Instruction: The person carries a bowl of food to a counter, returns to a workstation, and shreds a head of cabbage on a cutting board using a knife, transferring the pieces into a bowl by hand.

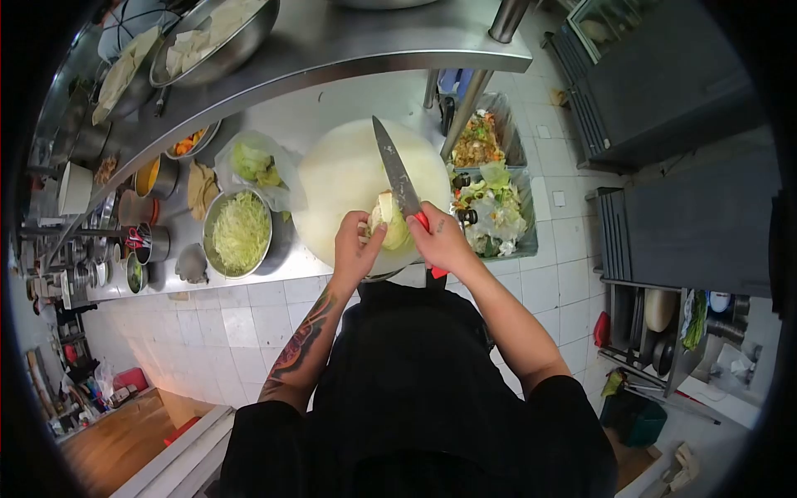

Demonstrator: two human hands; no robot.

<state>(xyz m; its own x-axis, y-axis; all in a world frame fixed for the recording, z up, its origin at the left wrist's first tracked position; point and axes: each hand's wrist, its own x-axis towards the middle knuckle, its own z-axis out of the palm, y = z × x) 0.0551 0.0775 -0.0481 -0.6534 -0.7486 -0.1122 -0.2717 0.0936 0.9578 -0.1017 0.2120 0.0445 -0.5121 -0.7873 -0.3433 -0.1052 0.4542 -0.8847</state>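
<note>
Pressing a cabbage wedge (390, 222) down at the near edge of a round white cutting board (340, 170) with the curled fingers of the left hand (355, 247), clamped on its side. Gripping the red handle of a chef's knife (395, 170) in the tightly closed right hand (442, 241), blade against the wedge and pointing away. Just left of the board, a steel bowl of shredded cabbage (280, 241); behind that, a plastic bag of cabbage leaves (286, 183). Right of the board, a crate of vegetable scraps (528, 217).
</note>
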